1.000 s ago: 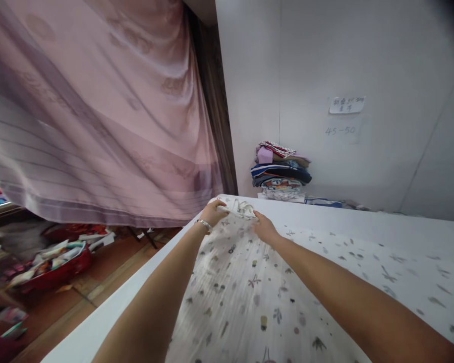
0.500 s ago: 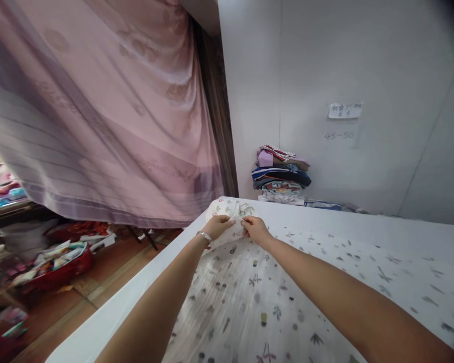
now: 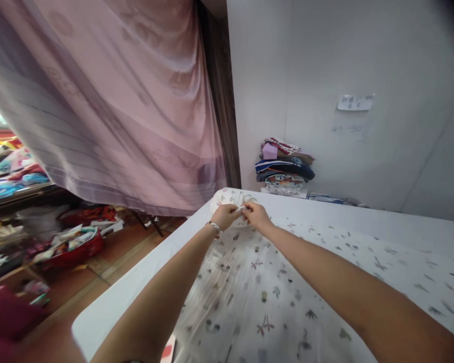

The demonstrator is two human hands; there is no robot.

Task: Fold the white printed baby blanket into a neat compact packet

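Note:
A white printed cloth [image 3: 272,297] with small leaf and flower marks lies spread over a white table [image 3: 136,287]. Both my arms reach out to its far corner. My left hand [image 3: 226,216], with a bracelet at the wrist, pinches the cloth's folded-over far edge [image 3: 227,197]. My right hand [image 3: 254,216] pinches the same edge right beside it, the fingers of both hands nearly touching. The edge is lifted slightly off the table.
A stack of folded garments [image 3: 285,169] sits against the white wall at the table's far end. A pink curtain [image 3: 109,101] hangs to the left. On the floor at left stand a red basket of items [image 3: 75,242] and shelves with fabrics [image 3: 11,171].
The hands have come closer together on the cloth's far edge, which is gathered more tightly. The view has shifted a little to the left.

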